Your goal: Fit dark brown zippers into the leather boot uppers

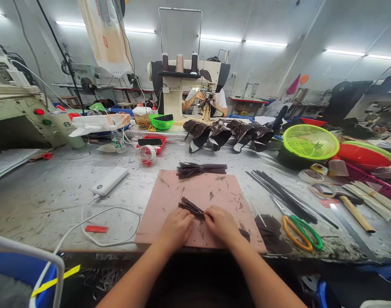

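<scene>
On the pink cutting board (pixel 224 192) in front of me, both hands are at a small bunch of dark brown zippers (pixel 191 206). My left hand (pixel 177 226) is closed, its fingertips pinching near the lower left of the bunch. My right hand (pixel 222 222) pinches the right end between thumb and fingers. What lies under the fingertips is hidden. A pile of similar dark zippers (pixel 201 170) rests across the board's far edge. Part of another dark strip (pixel 245 234) shows beside my right wrist.
Scissors (pixel 298 231), long dark strips (pixel 281 194) and a hammer (pixel 355 214) lie to the right. A white power bank (pixel 110 182) with its cable is on the left. Dark leather shoe uppers (pixel 221 134) line the back, where a person works at a sewing machine (pixel 172 94).
</scene>
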{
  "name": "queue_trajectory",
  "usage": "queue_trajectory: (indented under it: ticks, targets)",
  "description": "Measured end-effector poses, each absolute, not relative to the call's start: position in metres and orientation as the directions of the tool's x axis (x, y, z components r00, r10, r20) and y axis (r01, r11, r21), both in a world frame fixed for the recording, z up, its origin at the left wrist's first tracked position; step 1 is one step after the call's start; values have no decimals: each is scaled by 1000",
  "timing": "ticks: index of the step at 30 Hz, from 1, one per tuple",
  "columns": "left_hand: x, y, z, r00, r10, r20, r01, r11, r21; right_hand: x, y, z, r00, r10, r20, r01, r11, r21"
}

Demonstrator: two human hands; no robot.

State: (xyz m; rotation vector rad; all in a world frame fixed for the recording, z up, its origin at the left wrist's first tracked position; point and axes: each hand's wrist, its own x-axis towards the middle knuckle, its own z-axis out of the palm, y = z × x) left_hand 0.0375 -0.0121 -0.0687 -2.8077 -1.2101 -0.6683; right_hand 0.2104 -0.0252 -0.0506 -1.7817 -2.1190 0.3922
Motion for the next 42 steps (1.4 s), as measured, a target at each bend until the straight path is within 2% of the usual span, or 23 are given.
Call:
queue_trajectory:
  ticks: [5,11,22,28,32,35,39,42]
  targets:
    - [48,-2,-69,626,684,376,727,-686,38,209,-20,-52,-76,995,57,875,94,-476]
    - [62,11,-61,630,711,312,741,-671,32,213,-13,-56,-59,997,51,846,77,-528]
    - [58,18,-63,622,717,314,748,-663,31,214,-12,-54,-24,999,38,794,42,-607]
    - [56,-1,-63,703,607,370,669,-741,-56,225,-5,-58,198,979,57,658,-89,-748]
    - [60,-10,-53,722,501,477,632,-758,-161,223,-1,-58,252,963,96,606,-80,-791]
    - [64,-14,-48,731,473,492,624,-756,-199,230,5,-56,314,933,178,609,-54,-791]
    - [61,-24,-60,748,484,454,596,-790,-141,284,25,-48,666,717,205,410,-123,-904]
    - [52,-28,-73,692,548,470,640,-767,-48,341,43,-40,758,624,189,308,-88,-947]
